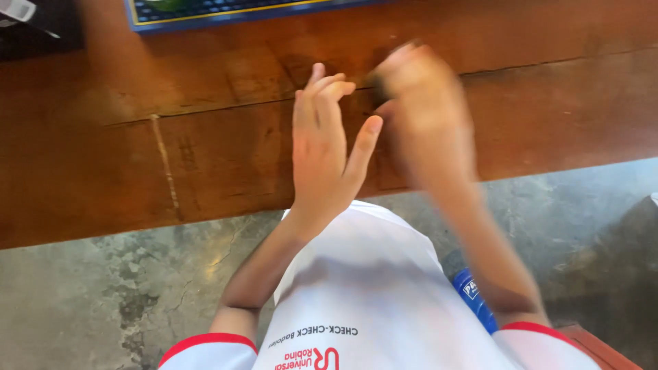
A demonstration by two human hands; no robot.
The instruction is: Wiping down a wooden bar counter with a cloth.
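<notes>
At the far left, well away from both hands, the corner of a dark object (41,27) is seen on the wooden table (171,157), and a blue-edged mat (226,12) lies along the far edge. The left hand (322,147) is held upright over the table, fingers straight and loosely together, thumb spread off to its right; nothing is held in it. Just to its right, nearly touching that thumb, the right hand (425,120) is blurred. A small dark thing (379,85) is seen at its fingertips, apparently pinched, though the grip cannot be told for certain. That thing lies just right of the left fingertips, nearer the right hand; its long axis cannot be read. Below, a white shirt (370,294) and a concrete floor (103,288) are seen.
</notes>
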